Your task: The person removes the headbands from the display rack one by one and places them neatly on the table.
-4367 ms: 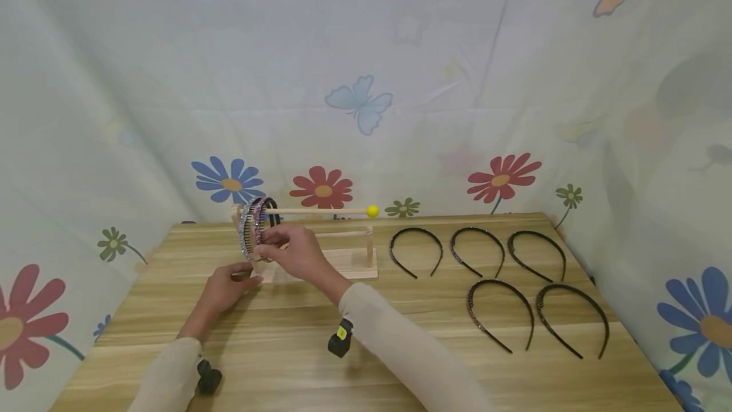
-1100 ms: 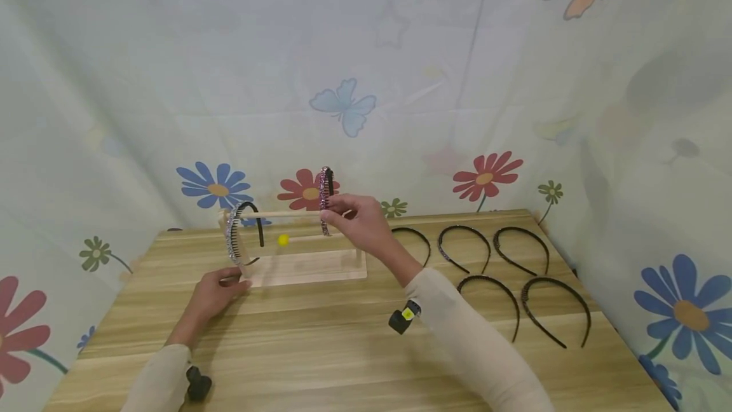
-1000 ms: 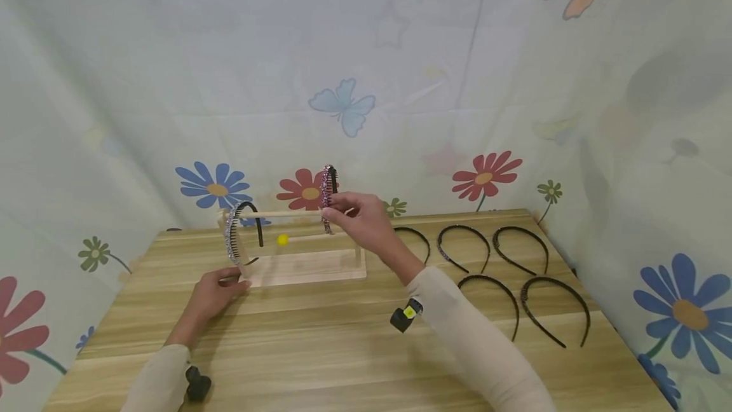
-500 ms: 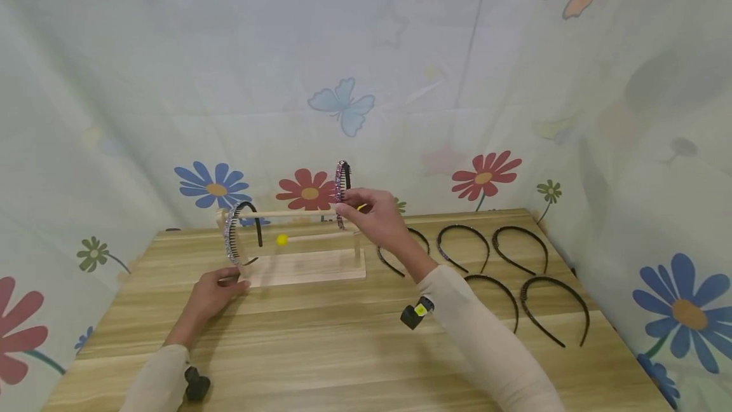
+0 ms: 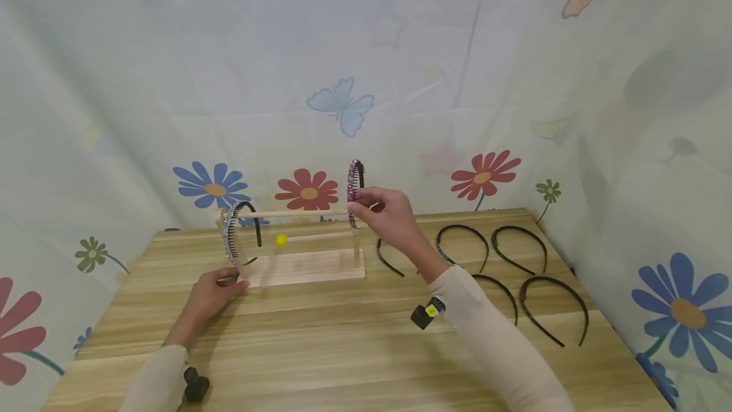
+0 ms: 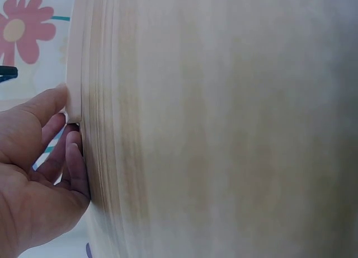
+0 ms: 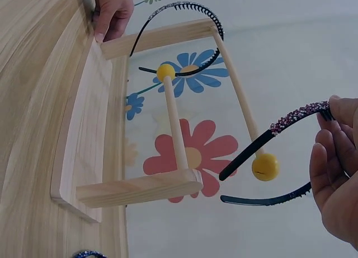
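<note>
My right hand (image 5: 391, 216) pinches a black toothed headband with pink and purple glitter (image 5: 351, 188), upright at the right end of the stand's upper rod (image 5: 303, 213). In the right wrist view its two tips lie near the yellow ball (image 7: 264, 167) on that rod; whether the rod still passes between them I cannot tell. A silver glitter headband (image 5: 231, 234) hangs at the rod's left end. With thumb and fingers, my left hand (image 5: 208, 294) grips the left front corner of the wooden stand's base (image 5: 309, 267), closer in the left wrist view, where the base edge (image 6: 74, 56) shows.
Several dark headbands lie on the table (image 5: 320, 348) to the right, among them one at the back (image 5: 520, 229) and one near the right edge (image 5: 555, 280). My right forearm partly covers others. The stand's lower rod ends in a yellow ball (image 5: 281, 240). A flowered cloth hangs behind.
My right hand has drawn the pink headband rightward along the upper rod, from beside the silver one to the rod's right end. My left hand stays at the base corner.
</note>
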{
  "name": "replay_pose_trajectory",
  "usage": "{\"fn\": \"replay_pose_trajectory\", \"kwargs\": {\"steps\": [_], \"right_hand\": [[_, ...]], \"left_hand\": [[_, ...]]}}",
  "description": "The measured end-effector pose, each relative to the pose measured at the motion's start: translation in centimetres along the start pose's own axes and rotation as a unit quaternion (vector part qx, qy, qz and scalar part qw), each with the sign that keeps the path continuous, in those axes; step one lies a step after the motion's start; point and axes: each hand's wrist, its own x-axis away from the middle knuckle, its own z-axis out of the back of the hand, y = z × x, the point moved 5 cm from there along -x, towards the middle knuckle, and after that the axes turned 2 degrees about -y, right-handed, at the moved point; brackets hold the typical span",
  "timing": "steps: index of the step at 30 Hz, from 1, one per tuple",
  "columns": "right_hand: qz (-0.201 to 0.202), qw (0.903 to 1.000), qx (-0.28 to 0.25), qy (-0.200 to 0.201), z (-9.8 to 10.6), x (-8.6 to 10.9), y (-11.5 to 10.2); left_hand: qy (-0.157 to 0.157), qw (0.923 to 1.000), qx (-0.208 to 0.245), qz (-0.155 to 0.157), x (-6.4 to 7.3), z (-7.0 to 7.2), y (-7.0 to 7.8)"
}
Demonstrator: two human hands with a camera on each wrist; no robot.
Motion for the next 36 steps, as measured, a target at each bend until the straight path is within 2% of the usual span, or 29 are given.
{"fn": "replay_pose_trajectory", "kwargs": {"steps": [5,21,29,36], "right_hand": [[0.000,1.0000,0.000,0.004,0.4,0.3,0.3],[-0.039,0.9990,-0.022,0.000,1.3,2.2,1.9],[-0.044,0.9989,-0.007,0.010,1.7,3.3,2.4],[-0.061,0.9979,-0.018,0.007,1.8,4.3,3.1]], "left_hand": [[-0.001,1.0000,-0.001,0.003,0.0,0.1,0.1],[0.000,1.0000,0.001,0.000,-0.3,0.1,-0.2],[0.001,1.0000,0.001,0.000,-0.3,0.0,-0.3],[0.001,1.0000,0.007,0.002,-0.1,0.0,-0.1]]}}
